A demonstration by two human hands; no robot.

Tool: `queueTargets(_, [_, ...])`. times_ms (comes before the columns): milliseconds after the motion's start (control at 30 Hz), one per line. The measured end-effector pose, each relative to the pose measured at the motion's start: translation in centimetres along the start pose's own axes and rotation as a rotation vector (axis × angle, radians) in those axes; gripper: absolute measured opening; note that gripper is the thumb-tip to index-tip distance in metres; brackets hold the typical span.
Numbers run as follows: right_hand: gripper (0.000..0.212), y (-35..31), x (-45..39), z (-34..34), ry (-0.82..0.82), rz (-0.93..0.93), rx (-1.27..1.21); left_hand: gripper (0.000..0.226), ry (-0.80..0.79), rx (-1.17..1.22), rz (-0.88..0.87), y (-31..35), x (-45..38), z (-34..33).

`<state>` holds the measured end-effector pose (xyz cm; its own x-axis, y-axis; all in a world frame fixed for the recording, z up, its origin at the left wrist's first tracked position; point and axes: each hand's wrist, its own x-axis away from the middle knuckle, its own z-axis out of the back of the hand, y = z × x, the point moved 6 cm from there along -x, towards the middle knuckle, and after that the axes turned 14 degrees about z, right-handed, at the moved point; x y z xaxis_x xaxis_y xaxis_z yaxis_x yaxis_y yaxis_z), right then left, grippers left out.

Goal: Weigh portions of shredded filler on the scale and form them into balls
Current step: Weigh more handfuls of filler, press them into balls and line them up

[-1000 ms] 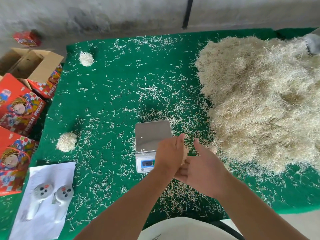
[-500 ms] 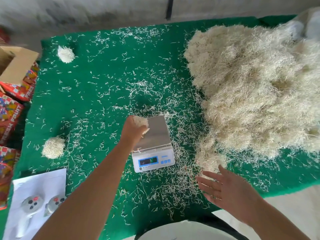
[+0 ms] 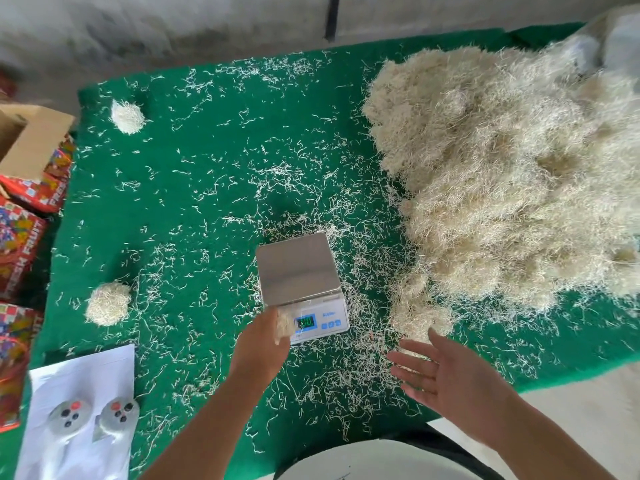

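Gripping a small wad of shredded filler (image 3: 283, 325) in curled fingers, the left hand (image 3: 265, 344) hovered just before the scale (image 3: 300, 285), whose steel pan lay bare. The right hand (image 3: 450, 375) hung with fingers spread, holding nothing, near the big filler heap (image 3: 512, 174). 2 finished balls (image 3: 108, 303) sat on the green desk (image 3: 207, 140) at left.

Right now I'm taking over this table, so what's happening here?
A person is portioning shredded filler. Their left hand grips a small clump just in front of the scale, whose pan is bare. The right hand hovers open beside the big pile. Two finished balls sit to the left.
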<state>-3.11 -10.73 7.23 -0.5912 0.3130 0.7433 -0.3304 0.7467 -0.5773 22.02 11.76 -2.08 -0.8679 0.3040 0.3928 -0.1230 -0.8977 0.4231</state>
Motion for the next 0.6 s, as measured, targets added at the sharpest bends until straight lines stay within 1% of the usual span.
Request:
queueTargets(67, [0.056, -0.3, -0.1, 0.1, -0.005, 0.01, -0.005, 0.033, 0.013, -0.019, 0.037, -1.6, 1.6, -0.4])
queueTargets(133, [0.055, -0.6, -0.2, 0.1, -0.006, 0.02, -0.007, 0.032, 0.045, 0.027, 0.079, -1.9, 2.3, -0.1])
queueTargets(167, [0.054, -0.7, -0.2, 0.1, -0.006, 0.024, -0.006, 0.032, 0.079, 0.044, 0.073, -1.4, 2.4, 0.3])
queueTargets(267, [0.053, -0.7, -0.2, 0.0, -0.007, 0.028, 0.005, 0.036, 0.155, 0.035, -0.075, 2.2, 1.9, 0.8])
queueTargets(333, [0.052, -0.5, -0.1, 0.0, -0.008, 0.021, 0.017, 0.04, 0.141, -0.019, -0.189, 5.2, 1.2, 0.1])
queueTargets(400, [0.052, -0.1, 0.1, 0.2, -0.006, 0.01, 0.025, 0.046, 0.078, -0.018, -0.222, 7.5, 0.3, -1.0])
queueTargets(500, [0.052, 0.1, 0.3, 1.0, 0.002, 0.008, 0.038, 0.051, -0.012, -0.049, -0.171, 8.8, -0.7, -2.6])
queueTargets(600, [0.052, 0.1, 0.4, 1.6, 0.001, 0.007, 0.037, 0.054, -0.023, -0.061, -0.046, 7.4, -1.0, -2.7])
